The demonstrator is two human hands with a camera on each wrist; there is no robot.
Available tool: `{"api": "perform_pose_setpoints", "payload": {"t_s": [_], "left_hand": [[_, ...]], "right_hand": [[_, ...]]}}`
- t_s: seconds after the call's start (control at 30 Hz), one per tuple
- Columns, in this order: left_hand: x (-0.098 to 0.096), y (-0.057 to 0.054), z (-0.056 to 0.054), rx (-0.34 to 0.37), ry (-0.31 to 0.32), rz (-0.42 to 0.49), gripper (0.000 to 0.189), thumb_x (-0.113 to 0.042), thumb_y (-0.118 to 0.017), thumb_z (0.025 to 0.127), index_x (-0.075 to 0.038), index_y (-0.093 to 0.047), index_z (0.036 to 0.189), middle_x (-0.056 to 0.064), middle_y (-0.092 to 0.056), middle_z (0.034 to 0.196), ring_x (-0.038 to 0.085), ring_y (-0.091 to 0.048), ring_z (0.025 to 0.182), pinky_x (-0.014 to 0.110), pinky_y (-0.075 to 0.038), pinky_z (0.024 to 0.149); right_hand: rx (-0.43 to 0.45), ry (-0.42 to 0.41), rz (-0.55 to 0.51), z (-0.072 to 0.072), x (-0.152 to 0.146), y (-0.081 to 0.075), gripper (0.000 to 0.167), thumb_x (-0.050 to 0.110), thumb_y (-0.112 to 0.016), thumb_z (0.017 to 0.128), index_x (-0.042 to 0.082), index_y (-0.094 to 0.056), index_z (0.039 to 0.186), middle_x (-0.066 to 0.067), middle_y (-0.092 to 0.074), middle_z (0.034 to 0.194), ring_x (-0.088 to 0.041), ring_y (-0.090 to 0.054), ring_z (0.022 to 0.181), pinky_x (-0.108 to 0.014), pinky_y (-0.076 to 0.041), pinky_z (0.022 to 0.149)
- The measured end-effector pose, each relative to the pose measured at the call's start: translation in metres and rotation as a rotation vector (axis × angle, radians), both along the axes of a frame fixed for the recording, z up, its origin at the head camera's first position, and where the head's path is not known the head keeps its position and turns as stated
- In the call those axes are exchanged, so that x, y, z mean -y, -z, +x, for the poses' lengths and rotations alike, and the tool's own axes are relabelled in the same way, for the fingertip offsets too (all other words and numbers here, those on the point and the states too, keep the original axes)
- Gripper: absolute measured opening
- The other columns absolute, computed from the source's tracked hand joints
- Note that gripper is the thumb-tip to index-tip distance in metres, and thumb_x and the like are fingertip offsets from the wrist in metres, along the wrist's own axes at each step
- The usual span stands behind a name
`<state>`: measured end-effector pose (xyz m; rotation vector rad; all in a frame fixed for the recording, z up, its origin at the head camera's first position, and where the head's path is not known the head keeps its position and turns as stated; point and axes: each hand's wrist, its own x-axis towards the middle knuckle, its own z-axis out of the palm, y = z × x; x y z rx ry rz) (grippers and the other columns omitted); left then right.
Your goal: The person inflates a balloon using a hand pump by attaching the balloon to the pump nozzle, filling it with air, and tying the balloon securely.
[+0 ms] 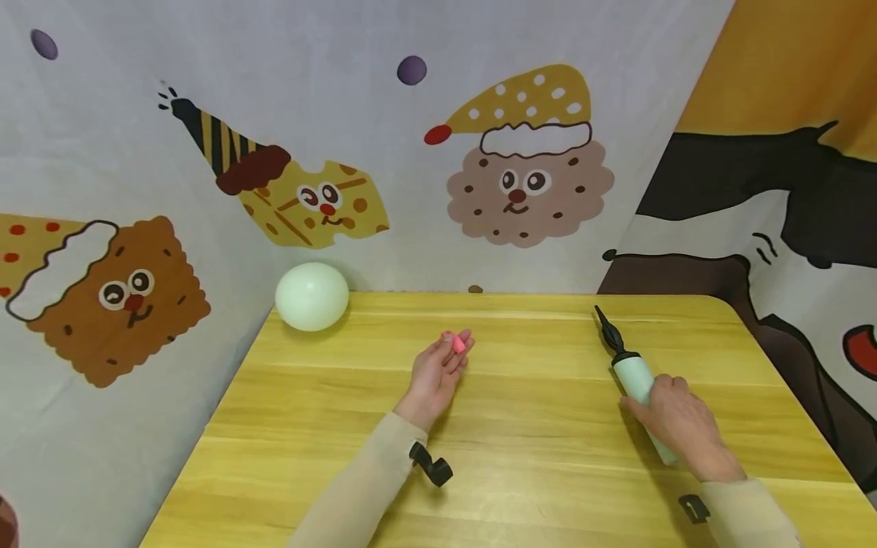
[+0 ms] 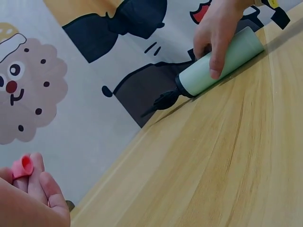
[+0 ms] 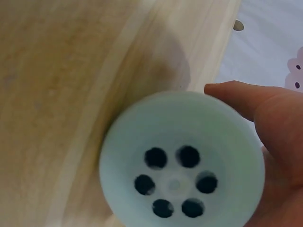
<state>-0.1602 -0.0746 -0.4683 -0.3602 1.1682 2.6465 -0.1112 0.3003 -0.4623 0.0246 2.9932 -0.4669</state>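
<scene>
Pale mint green on pump barrel [image 1: 633,377] and balloon [image 1: 311,297]; black on nozzle [image 1: 611,335]. Pink on small tubular piece [image 1: 458,345]. Streaked yellow grain across tabletop [image 1: 534,441]. Cream on sleeves [image 1: 366,476]. White dots on mustard printed cap [image 1: 508,105]; black-and-yellow stripes on printed hat [image 1: 219,141].

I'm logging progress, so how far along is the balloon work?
Done: one round pale green balloon looks inflated; no knot is visible.

In hand: the left hand pinches a small pink rubber piece, likely an uninflated balloon; the right hand grips a pale green cylindrical pump.

Remaining, probably: fitting the pink piece onto the pump's tapered black nozzle and inflating it, since the two are apart.
</scene>
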Motion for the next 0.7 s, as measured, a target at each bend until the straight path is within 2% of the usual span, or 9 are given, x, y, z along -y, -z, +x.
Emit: {"api": "perform_pose_setpoints", "payload": {"t_s": [0.17,0.3,0.4,0.53,0.7], "left_hand": [[0.0,0.001,0.001,0.004,-0.026,-0.013,0.038,-0.02,-0.042,0.113,0.0,-0.044,0.145,0.016,-0.057,0.147,0.026,-0.056,0.134,0.043,-0.033,0.119],[0.0,0.0,0.001,0.003,-0.032,-0.011,0.033,-0.021,-0.042,0.113,-0.002,-0.047,0.14,0.015,-0.058,0.146,0.025,-0.057,0.134,0.037,-0.038,0.111],[0.0,-0.002,0.001,0.002,-0.045,0.0,0.027,-0.021,-0.042,0.113,-0.004,-0.049,0.134,0.015,-0.058,0.147,0.025,-0.057,0.134,0.035,-0.038,0.108],[-0.001,-0.005,0.001,0.001,-0.073,0.021,0.024,-0.021,-0.043,0.113,-0.006,-0.047,0.131,0.014,-0.059,0.146,0.025,-0.056,0.134,0.039,-0.035,0.113],[-0.003,-0.008,-0.001,-0.003,-0.105,0.068,0.023,-0.022,-0.043,0.113,-0.007,-0.045,0.13,0.015,-0.057,0.147,0.026,-0.055,0.136,0.044,-0.027,0.122]], "right_hand": [[-0.017,0.013,-0.033,0.001,-0.002,0.004,0.058,0.038,-0.064,0.099,-0.016,-0.044,0.095,-0.022,-0.047,0.08,-0.031,-0.05,0.064,-0.04,-0.043,0.049],[-0.049,0.031,-0.069,0.003,0.0,0.002,0.064,0.038,-0.062,0.099,-0.021,-0.042,0.112,-0.026,-0.054,0.085,-0.032,-0.054,0.067,-0.043,-0.046,0.052],[-0.079,0.016,-0.109,0.006,0.007,-0.003,0.071,0.039,-0.064,0.1,-0.022,-0.039,0.127,-0.031,-0.059,0.096,-0.034,-0.059,0.072,-0.047,-0.049,0.055],[-0.099,-0.041,-0.208,0.013,0.02,-0.01,0.075,0.039,-0.065,0.101,-0.019,-0.037,0.138,-0.033,-0.062,0.107,-0.033,-0.062,0.078,-0.045,-0.051,0.058],[-0.116,-0.106,-0.361,0.023,0.036,-0.016,0.072,0.034,-0.07,0.099,-0.014,-0.038,0.142,-0.03,-0.064,0.111,-0.03,-0.064,0.082,-0.041,-0.052,0.064]]}}
